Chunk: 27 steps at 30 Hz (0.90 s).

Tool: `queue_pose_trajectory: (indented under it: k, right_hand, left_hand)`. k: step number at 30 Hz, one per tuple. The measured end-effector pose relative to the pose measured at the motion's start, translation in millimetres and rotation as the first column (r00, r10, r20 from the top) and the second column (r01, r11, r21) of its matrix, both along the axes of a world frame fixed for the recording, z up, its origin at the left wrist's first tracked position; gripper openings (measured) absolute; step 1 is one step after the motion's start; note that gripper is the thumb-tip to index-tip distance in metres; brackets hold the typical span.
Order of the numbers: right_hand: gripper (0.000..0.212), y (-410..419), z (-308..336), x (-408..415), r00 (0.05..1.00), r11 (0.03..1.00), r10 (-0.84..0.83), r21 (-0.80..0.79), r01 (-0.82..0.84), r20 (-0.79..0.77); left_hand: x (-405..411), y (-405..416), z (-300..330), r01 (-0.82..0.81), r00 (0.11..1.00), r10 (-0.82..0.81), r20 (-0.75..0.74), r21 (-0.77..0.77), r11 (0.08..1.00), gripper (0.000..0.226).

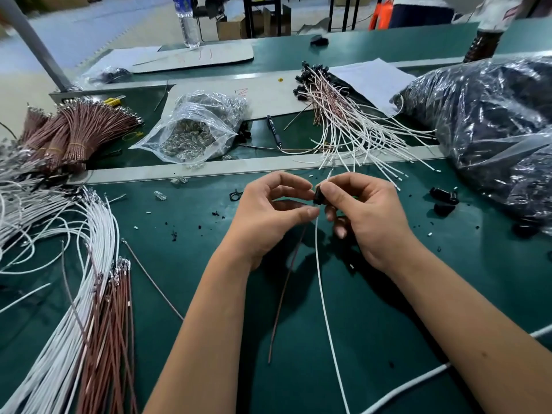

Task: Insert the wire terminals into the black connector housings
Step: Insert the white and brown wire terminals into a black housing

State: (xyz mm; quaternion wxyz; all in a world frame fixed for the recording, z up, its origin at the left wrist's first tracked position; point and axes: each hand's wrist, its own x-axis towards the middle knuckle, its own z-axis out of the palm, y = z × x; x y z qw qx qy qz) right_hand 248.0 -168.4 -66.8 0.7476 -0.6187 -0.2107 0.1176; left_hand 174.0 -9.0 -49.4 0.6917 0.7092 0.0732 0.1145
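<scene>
Over the middle of the green mat, my right hand (363, 216) pinches a small black connector housing (317, 196) between thumb and fingers. My left hand (268, 215) pinches the wires just below the housing with thumb and forefinger. A white wire (324, 309) and a brown wire (283, 291) hang from that spot toward me. Whether their terminals sit inside the housing is hidden by my fingers. Loose white and brown wires (98, 318) lie in a fan at the left. A pile of finished wire pairs with black housings (337, 115) lies behind my hands.
A clear bag of metal terminals (194, 130) sits behind the mat's rail, bundled brown wires (74, 130) at far left. A large plastic bag of black housings (493, 121) fills the right. Loose black housings (443, 195) and small scraps dot the mat. A water bottle (186, 20) stands far back.
</scene>
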Motion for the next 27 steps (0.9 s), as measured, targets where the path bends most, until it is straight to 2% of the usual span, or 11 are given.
queue_pose_trajectory:
  k: [4, 9, 12, 20, 27]
  right_hand:
    - [0.007, 0.4, -1.7, 0.5, 1.000, 1.000, -0.009, 0.006, 0.009, 0.021]
    - [0.006, 0.9, -0.2, -1.3, 0.999, 0.998, 0.033, 0.049, -0.034, 0.006]
    - [0.010, 0.6, 1.3, -2.1, 0.999, 0.998, 0.042, 0.056, -0.042, 0.003]
    - [0.009, 1.4, 0.3, -3.5, 0.994, 0.999, -0.035, 0.000, 0.036, 0.100]
    - [0.007, 1.8, 0.2, -5.6, 0.995, 1.000, -0.012, -0.007, 0.012, 0.103]
  left_hand:
    - [0.7, -1.7, -0.2, -0.013, 0.999, 0.013, -0.033, 0.001, 1.000, 0.027]
    - [0.5, -2.7, -0.3, -0.074, 0.997, 0.074, -0.002, -0.048, 0.996, 0.028]
    - [0.5, -2.1, -0.3, -0.095, 0.995, 0.096, 0.023, -0.027, 0.995, 0.029]
    - [0.4, -3.2, 3.0, -0.035, 0.997, 0.042, 0.063, -0.107, 0.994, 0.023]
    - [0.5, -3.4, 4.9, -0.064, 0.996, 0.073, 0.056, -0.136, 0.989, 0.027]
